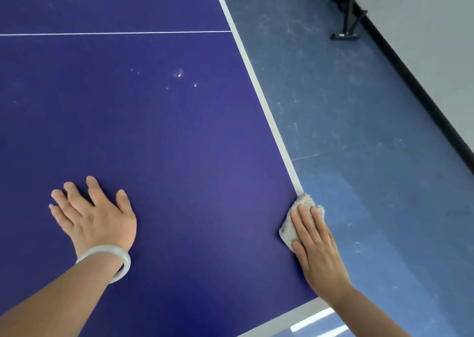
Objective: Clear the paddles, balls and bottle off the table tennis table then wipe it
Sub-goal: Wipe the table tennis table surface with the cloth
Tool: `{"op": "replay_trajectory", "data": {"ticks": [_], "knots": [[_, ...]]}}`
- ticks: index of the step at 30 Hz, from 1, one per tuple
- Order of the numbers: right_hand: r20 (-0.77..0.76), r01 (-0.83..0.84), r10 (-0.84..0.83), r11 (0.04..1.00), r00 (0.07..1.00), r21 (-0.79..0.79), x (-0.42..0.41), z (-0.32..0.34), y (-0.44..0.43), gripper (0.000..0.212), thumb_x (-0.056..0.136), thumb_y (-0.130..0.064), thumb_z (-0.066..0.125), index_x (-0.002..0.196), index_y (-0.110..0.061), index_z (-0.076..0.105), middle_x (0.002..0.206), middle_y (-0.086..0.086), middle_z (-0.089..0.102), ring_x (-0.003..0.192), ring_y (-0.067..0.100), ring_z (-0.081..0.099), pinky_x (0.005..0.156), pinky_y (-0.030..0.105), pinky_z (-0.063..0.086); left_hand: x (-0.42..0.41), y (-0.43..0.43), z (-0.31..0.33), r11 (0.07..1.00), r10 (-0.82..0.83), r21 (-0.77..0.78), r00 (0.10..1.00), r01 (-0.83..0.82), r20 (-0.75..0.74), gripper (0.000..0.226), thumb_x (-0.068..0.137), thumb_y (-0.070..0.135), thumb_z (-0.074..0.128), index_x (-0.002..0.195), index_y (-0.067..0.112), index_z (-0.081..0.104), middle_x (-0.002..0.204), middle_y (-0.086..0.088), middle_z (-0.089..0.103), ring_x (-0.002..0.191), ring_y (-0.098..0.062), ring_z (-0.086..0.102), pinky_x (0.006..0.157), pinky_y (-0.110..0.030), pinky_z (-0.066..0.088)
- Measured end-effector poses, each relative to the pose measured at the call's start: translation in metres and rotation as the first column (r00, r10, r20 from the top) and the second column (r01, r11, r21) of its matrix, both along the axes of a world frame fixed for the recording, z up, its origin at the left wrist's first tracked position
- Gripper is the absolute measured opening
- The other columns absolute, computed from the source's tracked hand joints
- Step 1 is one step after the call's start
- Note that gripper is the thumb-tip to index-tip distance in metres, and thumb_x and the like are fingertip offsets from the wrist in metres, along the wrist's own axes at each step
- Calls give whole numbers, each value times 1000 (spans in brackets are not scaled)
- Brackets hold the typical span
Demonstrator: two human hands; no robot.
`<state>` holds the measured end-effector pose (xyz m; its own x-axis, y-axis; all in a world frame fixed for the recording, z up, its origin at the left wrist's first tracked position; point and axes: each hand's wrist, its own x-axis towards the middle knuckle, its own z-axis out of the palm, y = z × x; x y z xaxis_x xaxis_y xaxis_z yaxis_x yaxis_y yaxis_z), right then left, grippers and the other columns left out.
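Right hand [319,249], fingers straight, presses cloth [295,223] on table [179,144] edge, lower right of frame. Left hand [93,216], fingers spread, rests flat on table, lower left. White specks [179,74] at centre.

Looks like a sports or games room. Told by a dark blue counter [179,131] with white edge bands and a thin white centre line, as for table tennis; scuffed blue sports floor [359,157]; plain pale wall [448,54] with black skirting [410,76]; black metal stand [349,10] beside it.
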<state>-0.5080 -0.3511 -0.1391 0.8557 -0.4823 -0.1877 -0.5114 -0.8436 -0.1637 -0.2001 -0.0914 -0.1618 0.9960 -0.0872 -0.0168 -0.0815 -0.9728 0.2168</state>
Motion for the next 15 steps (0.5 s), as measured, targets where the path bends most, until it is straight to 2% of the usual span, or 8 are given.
{"op": "replay_trajectory", "data": {"ticks": [3,5,7,9,11,13,15], "knots": [[-11,127,-128,990,992,-52,64,-3,-16,58,101,-39,11,157,-24,14,164,-8,10,152,20,4,119,48,20,-1,-1,2,1000,2,10,1000,-2,-4,65,101,43,30,152,6,19,158,-26,9,148,-40,-3,121,-52,-2],[7,227,-227,971,974,-72,121,-7,-19,57,102,-40,10,158,-28,5,164,-11,1,152,19,-3,121,50,7,-1,-2,4,1000,5,14,1000,-4,-12,65,101,43,31,153,6,19,159,-26,9,149,-39,-2,121,-51,-2],[37,225,-223,974,974,-33,180,-11,-8,56,105,-38,16,157,-28,0,164,-11,-6,151,19,-9,120,53,-6,-2,-2,4,1000,9,18,1000,-8,-11,65,100,42,31,153,6,20,159,-26,10,149,-39,-1,122,-50,-1],[47,67,-65,997,997,-24,229,-13,18,57,106,-39,16,157,-26,-4,164,-9,-10,151,22,-13,120,54,-10,-2,-2,4,999,4,36,1000,-4,-8,66,99,44,29,153,6,20,159,-26,11,149,-39,0,122,-50,0],[25,-185,186,981,982,-53,255,-14,51,57,106,-39,16,157,-25,-2,164,-7,-9,151,24,-13,119,54,-8,-2,-1,3,999,5,41,1000,-4,-14,68,98,45,28,153,6,20,159,-26,12,149,-39,1,122,-50,1],[11,-439,442,895,897,-81,258,-16,68,56,105,-39,17,157,-25,1,165,-6,-2,152,23,-8,120,54,-7,-3,-1,3,999,13,35,1000,-13,-16,67,98,44,31,153,6,22,158,-26,15,149,-39,2,122,-51,2],[15,-528,533,841,846,-119,251,-17,51,56,105,-41,15,156,-27,1,165,-8,2,152,20,-6,121,50,-8,-2,-2,5,999,16,36,1000,-16,-13,68,96,44,32,152,5,26,157,-27,18,148,-41,5,121,-52,5]]}}
